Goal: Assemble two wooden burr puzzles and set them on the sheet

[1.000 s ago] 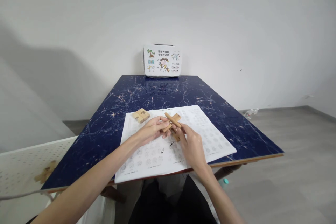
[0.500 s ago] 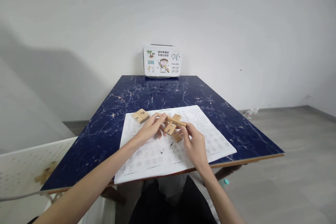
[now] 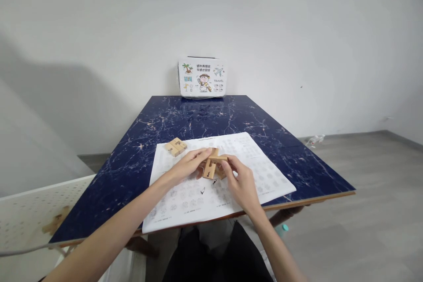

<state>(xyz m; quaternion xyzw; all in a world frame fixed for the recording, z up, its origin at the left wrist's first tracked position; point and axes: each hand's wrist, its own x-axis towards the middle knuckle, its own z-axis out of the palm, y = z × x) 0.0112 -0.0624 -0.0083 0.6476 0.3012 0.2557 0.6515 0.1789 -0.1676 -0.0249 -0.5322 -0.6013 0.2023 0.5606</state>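
The wooden assembly (image 3: pixel 213 164) is held between the two hands, above the middle of the printed sheet (image 3: pixel 264 180) on the blue table (image 3: pixel 211 119). The assembly is gripped from its left side by the left hand (image 3: pixel 189 164), with the thumb laid along the upper piece, and is pinched by the right hand (image 3: pixel 241 181) at the right end of the crossbar (image 3: pixel 219 158). The crossbar's long axis is set roughly from side to side, from one hand toward the other; the slotted piece (image 3: pixel 208 171) is directed from it toward the near table edge, slightly tilted. Neither hand is judged nearer, since contact is made by both, but the crossbar's free-looking end is covered by the right fingertips. A pair of wooden blocks (image 3: pixel 176 146) is placed at the far left corner of the sheet, beyond the left hand and apart from it. The joint between the held pieces is partly hidden by fingers, as is a further piece beneath the crossbar. Whether that piece is joined to the others or rested on the sheet cannot be told. The fine print cannot be read, and both forearms are cut off by the lower frame edge.
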